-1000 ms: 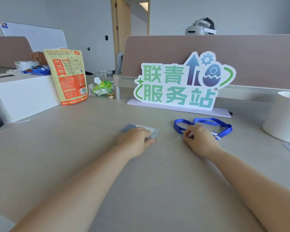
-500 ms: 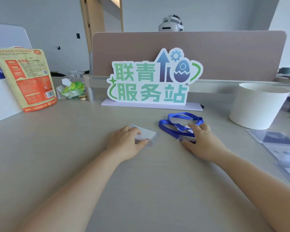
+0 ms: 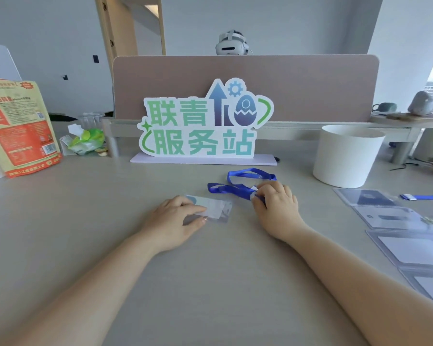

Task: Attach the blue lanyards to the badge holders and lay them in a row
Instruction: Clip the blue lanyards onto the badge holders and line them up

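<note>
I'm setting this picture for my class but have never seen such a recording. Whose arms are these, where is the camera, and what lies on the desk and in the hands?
No machine here: the bare arms belong to a person, and the picture comes from a wide-angle camera on that person's head, looking forward and down, so the arms enter from the bottom. The left hand rests on a clear badge holder lying on the desk. The right hand curls its fingers round the end of a blue lanyard. At the right, more badge holders lie in a row. Behind stand a green-lettered sign, a white tub and an orange pouch.
</note>
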Demonstrator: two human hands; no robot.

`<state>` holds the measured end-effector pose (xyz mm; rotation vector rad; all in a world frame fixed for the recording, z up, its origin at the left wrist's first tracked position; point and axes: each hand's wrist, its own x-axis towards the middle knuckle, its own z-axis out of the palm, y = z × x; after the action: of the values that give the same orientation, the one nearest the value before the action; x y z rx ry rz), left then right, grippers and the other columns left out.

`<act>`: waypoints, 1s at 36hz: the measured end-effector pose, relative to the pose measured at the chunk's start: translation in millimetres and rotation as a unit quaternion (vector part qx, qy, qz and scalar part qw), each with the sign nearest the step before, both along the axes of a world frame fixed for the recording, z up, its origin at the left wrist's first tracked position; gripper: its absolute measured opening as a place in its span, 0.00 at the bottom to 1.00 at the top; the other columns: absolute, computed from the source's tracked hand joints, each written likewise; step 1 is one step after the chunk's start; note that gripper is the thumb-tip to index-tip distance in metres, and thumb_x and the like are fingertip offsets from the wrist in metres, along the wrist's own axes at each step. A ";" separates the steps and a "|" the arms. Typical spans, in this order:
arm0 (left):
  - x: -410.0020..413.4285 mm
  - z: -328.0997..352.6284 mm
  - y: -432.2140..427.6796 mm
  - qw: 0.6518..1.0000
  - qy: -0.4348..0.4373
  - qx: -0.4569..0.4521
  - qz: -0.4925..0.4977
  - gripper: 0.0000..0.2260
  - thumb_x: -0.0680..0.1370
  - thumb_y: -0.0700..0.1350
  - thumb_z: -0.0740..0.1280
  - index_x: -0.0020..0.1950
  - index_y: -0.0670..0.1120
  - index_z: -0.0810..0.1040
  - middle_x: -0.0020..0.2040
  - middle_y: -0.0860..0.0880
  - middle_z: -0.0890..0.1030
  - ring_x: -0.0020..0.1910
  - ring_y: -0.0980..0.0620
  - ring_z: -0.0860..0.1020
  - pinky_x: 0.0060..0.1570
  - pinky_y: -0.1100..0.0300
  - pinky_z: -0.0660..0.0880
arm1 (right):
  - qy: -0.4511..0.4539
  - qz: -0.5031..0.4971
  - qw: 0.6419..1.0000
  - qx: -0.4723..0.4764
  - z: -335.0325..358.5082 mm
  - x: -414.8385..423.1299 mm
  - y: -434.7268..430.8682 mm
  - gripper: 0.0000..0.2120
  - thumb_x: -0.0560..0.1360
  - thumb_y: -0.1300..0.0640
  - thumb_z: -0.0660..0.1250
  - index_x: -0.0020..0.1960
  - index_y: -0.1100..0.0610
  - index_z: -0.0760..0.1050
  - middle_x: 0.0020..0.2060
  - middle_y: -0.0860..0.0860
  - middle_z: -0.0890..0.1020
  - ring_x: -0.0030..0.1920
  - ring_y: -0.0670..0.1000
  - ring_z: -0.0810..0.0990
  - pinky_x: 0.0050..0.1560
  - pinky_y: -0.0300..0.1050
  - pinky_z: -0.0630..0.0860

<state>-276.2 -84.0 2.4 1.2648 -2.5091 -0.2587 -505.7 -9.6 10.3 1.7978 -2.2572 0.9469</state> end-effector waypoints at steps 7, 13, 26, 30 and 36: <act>-6.6 1.1 3.2 1.000 0.001 -0.016 -0.019 0.32 0.67 0.71 0.48 0.64 0.60 0.73 0.64 0.61 0.71 0.64 0.54 0.68 0.64 0.57 0.65 | -0.335 0.015 0.939 -0.083 18.2 -7.5 5.1 0.10 0.80 0.53 0.56 0.47 0.59 0.70 0.36 0.47 0.73 0.37 0.50 0.70 0.35 0.40 0.65; -15.9 0.8 7.6 0.998 0.004 -0.010 -0.055 0.29 0.69 0.70 0.51 0.61 0.58 0.74 0.63 0.62 0.72 0.63 0.55 0.69 0.64 0.58 0.65 | -0.537 0.011 0.831 -0.147 31.3 -26.6 8.1 0.09 0.78 0.52 0.56 0.44 0.54 0.72 0.47 0.50 0.81 0.47 0.48 0.81 0.41 0.44 0.70; -44.7 5.5 10.7 0.994 -0.034 0.044 -0.098 0.29 0.72 0.69 0.52 0.70 0.60 0.68 0.72 0.62 0.64 0.71 0.59 0.62 0.71 0.60 0.57 | -0.563 0.010 0.795 -0.226 48.5 -46.9 14.9 0.08 0.78 0.56 0.57 0.42 0.54 0.71 0.50 0.46 0.82 0.23 0.47 0.69 0.22 0.36 0.66; -77.5 6.2 13.2 0.992 -0.031 0.052 -0.112 0.22 0.78 0.64 0.54 0.70 0.60 0.68 0.72 0.62 0.65 0.71 0.58 0.63 0.71 0.58 0.59 | -0.538 -0.009 0.816 -0.211 47.0 -54.3 19.0 0.09 0.78 0.55 0.56 0.42 0.55 0.70 0.49 0.51 0.83 0.31 0.50 0.73 0.29 0.40 0.68; -118.6 11.4 11.7 0.994 -0.007 0.050 -0.100 0.16 0.80 0.59 0.55 0.64 0.58 0.74 0.67 0.61 0.71 0.66 0.54 0.70 0.64 0.55 0.67 | -0.506 -0.019 0.838 -0.202 48.8 -71.6 19.1 0.16 0.81 0.52 0.55 0.39 0.58 0.72 0.37 0.56 0.76 0.35 0.53 0.70 0.34 0.44 0.67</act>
<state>-394.8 -72.3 13.8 1.0518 -2.6666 -0.4280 -577.3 9.4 59.1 1.1381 -2.1701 2.5796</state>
